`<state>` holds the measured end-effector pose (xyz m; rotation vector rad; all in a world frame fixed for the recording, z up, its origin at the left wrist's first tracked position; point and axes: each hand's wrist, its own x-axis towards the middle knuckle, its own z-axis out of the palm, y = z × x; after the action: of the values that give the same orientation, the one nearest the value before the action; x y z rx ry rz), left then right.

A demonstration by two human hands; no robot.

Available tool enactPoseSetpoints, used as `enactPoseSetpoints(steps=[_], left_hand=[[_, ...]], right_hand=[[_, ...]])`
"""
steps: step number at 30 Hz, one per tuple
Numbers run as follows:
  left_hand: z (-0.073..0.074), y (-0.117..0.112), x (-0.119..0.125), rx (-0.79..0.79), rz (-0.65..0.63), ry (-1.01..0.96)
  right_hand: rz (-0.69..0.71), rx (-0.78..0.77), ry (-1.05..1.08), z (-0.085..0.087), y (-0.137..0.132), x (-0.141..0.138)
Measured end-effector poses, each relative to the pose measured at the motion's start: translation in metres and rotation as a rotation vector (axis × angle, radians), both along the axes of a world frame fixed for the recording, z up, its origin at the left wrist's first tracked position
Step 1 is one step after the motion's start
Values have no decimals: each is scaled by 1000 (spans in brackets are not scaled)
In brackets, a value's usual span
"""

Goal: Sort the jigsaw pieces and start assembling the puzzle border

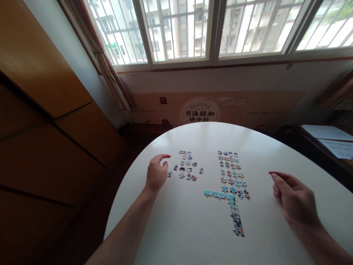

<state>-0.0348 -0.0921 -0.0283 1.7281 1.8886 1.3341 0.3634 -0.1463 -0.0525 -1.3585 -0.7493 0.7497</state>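
Note:
A white round table [193,224] carries small jigsaw pieces. A loose cluster of pieces [186,170] lies left of centre, and a tidier grid of pieces [232,173] lies right of centre. Below the grid sits a joined L-shaped strip of puzzle edge [231,208]. My left hand [156,174] hovers just left of the loose cluster, fingers curled loosely with nothing visible in them. My right hand [293,198] rests near the table's right side, fingers bent and pointing towards the grid, holding nothing visible.
Barred windows [187,29] run along the far wall, with a curtain [110,70] at the left. Wooden cabinets [49,121] stand to the left. A printed cardboard panel [201,110] leans behind the table. A side table with papers [331,140] is at the right.

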Motion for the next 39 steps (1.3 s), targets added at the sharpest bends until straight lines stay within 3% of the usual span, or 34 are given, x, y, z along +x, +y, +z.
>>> enactPoseSetpoints(steps=[6,21,28,35,39], left_hand=[[-17,10,-4,-89,9,-130],[-12,9,1,-52,-11,-189],[1,4,2,8,5,-182],[31,-17,14,347,8,95],[39,-21,15,357,19,105]], right_hand=[[4,2,-9,-3,2,1],[6,16,-43,-2,3,1],[6,19,-38,0,2,1],[13,19,-44,-5,3,5],[10,21,-50,-6,3,7]])
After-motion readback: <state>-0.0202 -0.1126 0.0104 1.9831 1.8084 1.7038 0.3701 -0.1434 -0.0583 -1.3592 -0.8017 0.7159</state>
